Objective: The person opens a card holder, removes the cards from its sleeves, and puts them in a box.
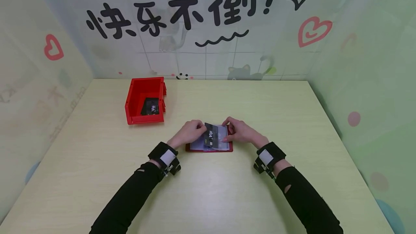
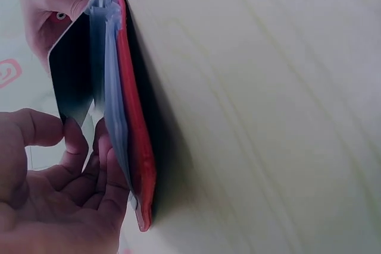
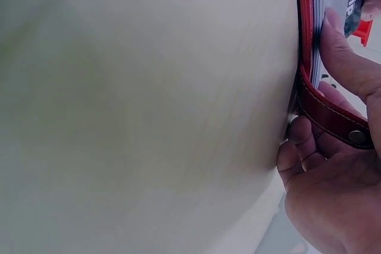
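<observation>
Left grip (image 1: 191, 131) pinches the dark card (image 1: 211, 135); right grip (image 1: 241, 131) clasps the red holder (image 1: 222, 133) at three o'clock (edge partly covered)

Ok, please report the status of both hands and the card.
Left hand pinches black Vip card. Right hand grips red card holder. Card tilted over clear sleeves, insertion unclear. No obstruction visible.
</observation>
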Motion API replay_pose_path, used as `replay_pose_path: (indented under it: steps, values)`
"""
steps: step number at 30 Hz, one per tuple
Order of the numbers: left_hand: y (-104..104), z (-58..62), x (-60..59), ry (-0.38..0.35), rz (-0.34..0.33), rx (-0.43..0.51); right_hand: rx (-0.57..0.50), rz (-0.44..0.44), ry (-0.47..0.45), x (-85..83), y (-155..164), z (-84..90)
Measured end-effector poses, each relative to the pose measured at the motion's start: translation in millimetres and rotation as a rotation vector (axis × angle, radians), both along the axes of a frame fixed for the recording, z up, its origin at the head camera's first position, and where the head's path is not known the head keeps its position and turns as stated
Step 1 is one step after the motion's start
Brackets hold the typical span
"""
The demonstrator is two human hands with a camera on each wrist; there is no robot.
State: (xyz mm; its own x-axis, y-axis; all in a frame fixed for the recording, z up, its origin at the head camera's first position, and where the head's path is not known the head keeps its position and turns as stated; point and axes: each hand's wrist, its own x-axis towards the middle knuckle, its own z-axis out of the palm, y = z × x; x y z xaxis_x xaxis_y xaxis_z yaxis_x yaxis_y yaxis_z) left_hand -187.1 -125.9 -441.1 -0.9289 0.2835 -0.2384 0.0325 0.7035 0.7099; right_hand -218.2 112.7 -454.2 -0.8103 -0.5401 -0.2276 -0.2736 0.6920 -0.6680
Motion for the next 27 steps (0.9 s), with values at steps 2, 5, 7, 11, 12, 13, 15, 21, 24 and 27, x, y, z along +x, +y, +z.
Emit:
replay_pose_path:
  steps: [2, 5, 7, 11, 12, 13, 15, 21, 24, 27]
  values:
    - [-2.3, -0.5, -0.7, 0.001, 0.003, 0.011, -0.004, 0.001, -0.002, 0.1, 0.1, 0.3]
    - [-5.9, -1.6, -2.0, 0.013, 0.008, 0.029, -0.009, 0.003, -0.002, 0.0, 0.4, 0.3]
    - [-7.8, -3.4, -3.1, 0.022, 0.012, 0.039, -0.010, 0.004, -0.003, -0.1, 0.4, 0.2]
    - [-9.2, -6.1, -3.7, 0.031, 0.028, 0.050, -0.004, 0.002, -0.006, -0.1, 0.2, 0.4]
    - [-9.1, -6.6, -3.6, 0.031, 0.034, 0.053, -0.002, 0.001, -0.006, -0.1, 0.1, 0.6]
    - [-8.9, -6.5, -3.3, 0.029, 0.042, 0.055, 0.000, 0.000, -0.006, 0.0, 0.1, 0.7]
    - [-8.0, -6.7, -2.7, 0.025, 0.055, 0.064, 0.002, -0.002, -0.006, 0.1, 0.1, 1.0]
    - [-7.5, -5.1, -1.0, 0.017, 0.054, 0.089, 0.007, 0.005, -0.003, -0.1, 0.4, 0.7]
    - [-9.7, -3.1, 0.0, 0.024, 0.068, 0.105, 0.009, 0.006, -0.001, -0.3, 0.1, 0.8]
    - [-12.6, -1.5, 0.9, 0.018, 0.102, 0.132, 0.015, 0.003, 0.001, -0.5, -0.2, 0.9]
